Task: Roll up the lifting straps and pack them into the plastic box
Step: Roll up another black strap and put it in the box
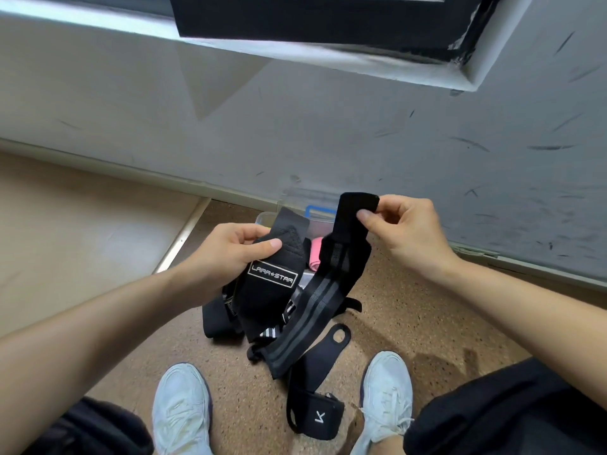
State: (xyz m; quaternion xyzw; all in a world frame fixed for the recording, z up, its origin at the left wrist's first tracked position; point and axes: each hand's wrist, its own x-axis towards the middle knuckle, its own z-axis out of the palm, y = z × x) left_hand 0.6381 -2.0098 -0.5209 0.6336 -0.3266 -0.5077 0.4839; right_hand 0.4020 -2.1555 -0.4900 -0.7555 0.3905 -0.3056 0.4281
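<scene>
Strap [315, 300] — black, striped, perhaps elastic — left hand [230, 251], right hand [404, 231] pinching.

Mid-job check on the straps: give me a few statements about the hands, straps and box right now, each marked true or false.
1. The left hand grips the labelled strap. True.
2. The right hand holds nothing. False: it pinches the top end of the striped strap.
3. The striped strap is fully rolled up. False: it hangs unrolled down toward the floor.
4. A logo strap lies on the floor between the shoes. True.
5. The plastic box sits behind the person. False: it is ahead, beyond the hands, near the wall.
</scene>
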